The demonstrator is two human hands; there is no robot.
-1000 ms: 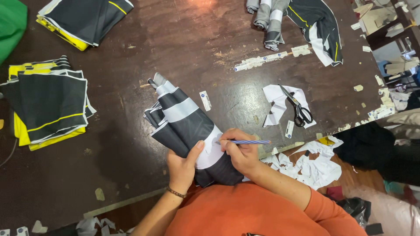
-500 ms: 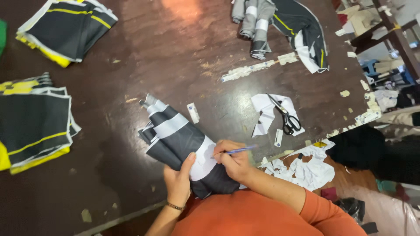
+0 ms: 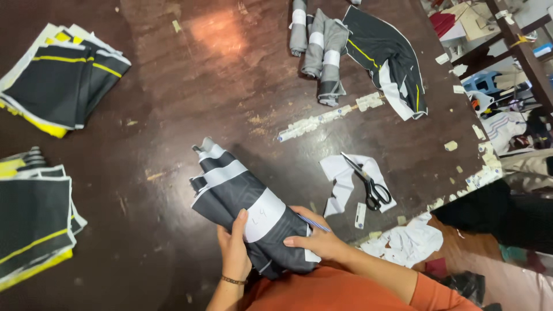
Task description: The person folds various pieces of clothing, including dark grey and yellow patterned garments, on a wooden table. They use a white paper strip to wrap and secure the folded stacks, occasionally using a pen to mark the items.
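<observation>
A rolled bundle of dark grey fabric pieces with white stripes (image 3: 239, 196) lies on the dark wooden table (image 3: 190, 86), wrapped by a white paper band (image 3: 266, 214). My left hand (image 3: 233, 249) grips the bundle's near end from the left. My right hand (image 3: 315, 235) rests flat on its right side and holds a blue pen (image 3: 314, 223) under the fingers.
Black scissors (image 3: 368, 183) lie on a white fabric scrap to the right. Stacks of black and yellow fabric pieces (image 3: 60, 80) sit at the far left. Grey rolled bundles (image 3: 322, 49) and a black piece lie at the top. White scraps (image 3: 406, 242) litter the right edge.
My right hand stopped writing on the white band and now lies flat on the bundle with the pen tucked under it. My left hand moved up to grip the bundle.
</observation>
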